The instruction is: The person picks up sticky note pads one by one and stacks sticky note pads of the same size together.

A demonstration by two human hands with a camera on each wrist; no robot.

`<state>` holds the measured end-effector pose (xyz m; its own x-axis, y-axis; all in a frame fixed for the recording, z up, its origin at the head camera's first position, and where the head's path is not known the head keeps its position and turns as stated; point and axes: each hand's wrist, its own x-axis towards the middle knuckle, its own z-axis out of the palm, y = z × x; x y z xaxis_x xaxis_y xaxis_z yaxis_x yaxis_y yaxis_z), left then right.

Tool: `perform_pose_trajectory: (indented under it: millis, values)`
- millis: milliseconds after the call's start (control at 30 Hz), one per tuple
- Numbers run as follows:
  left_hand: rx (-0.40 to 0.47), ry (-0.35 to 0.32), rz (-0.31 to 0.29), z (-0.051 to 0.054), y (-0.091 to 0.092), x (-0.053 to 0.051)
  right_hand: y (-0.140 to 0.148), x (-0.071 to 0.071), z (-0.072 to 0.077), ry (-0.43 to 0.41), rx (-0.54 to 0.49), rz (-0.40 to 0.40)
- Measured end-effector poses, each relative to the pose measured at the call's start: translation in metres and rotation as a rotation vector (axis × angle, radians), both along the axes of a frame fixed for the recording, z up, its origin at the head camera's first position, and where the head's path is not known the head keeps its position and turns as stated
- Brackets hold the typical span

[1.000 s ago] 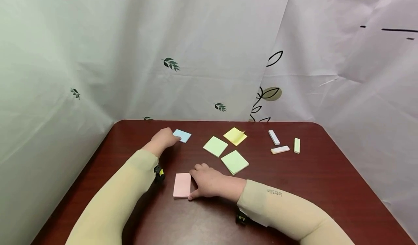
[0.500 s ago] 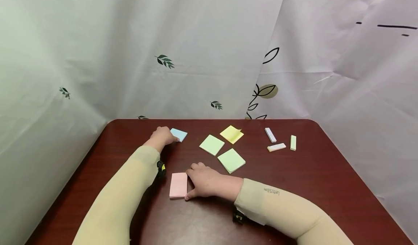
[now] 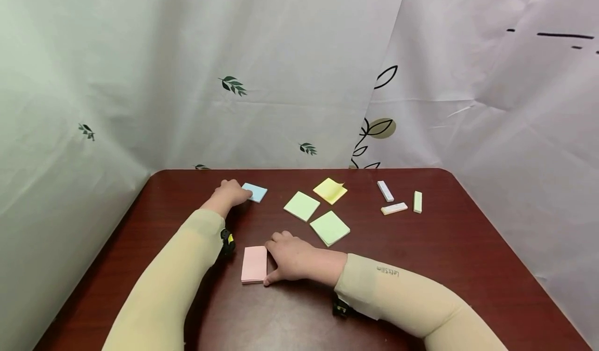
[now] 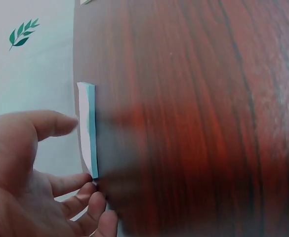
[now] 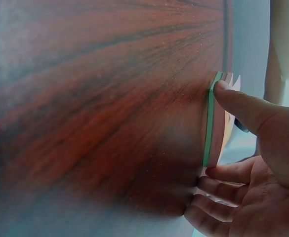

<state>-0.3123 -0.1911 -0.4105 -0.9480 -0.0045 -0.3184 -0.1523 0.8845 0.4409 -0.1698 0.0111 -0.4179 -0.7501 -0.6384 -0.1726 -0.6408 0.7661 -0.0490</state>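
A light blue sticky note pad [image 3: 255, 192] lies near the far left of the table. Above its left side my left hand [image 3: 229, 194] has its thumb raised; in the left wrist view the index fingertip touches one corner of the pad [image 4: 90, 133]. Closer to me is a stack of pink sticky notes [image 3: 255, 264]. My right hand [image 3: 291, 257] holds it at its right side, thumb at the near corner and index finger at the far one. In the right wrist view, a green layer [image 5: 209, 128] shows at the bottom of that stack.
Two green pads, one [image 3: 301, 206] behind the other [image 3: 329, 228], lie right of centre. A yellow pad [image 3: 330, 191] with a lifted sheet is behind them. Three narrow strips of page flags, such as the green one [image 3: 417, 202], lie far right. White curtains surround the table [image 3: 290, 314].
My left thumb has shifted off the near corner of the blue pad, up and leftward over it. The right hand keeps its hold on the pink stack. The head view has turned slightly.
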Motion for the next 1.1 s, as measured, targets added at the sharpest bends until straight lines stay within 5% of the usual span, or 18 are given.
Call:
perform_pose_trajectory:
  millis: [267, 633, 867, 1100]
  values:
    - [-0.059, 0.064, 0.025, -0.006, 0.004, -0.002, -0.002, 0.002, 0.0, -0.003, -0.01, 0.009]
    - [0.124, 0.069, 0.057, -0.003, 0.009, 0.0, -0.003, 0.003, 0.001, 0.0, -0.018, 0.001]
    - [0.138, 0.097, 0.074, -0.008, 0.006, -0.003, -0.002, 0.003, -0.002, -0.007, -0.03, 0.006]
    - [0.486, -0.005, 0.188, -0.009, -0.01, -0.007, 0.002, 0.002, -0.002, -0.002, -0.039, -0.01]
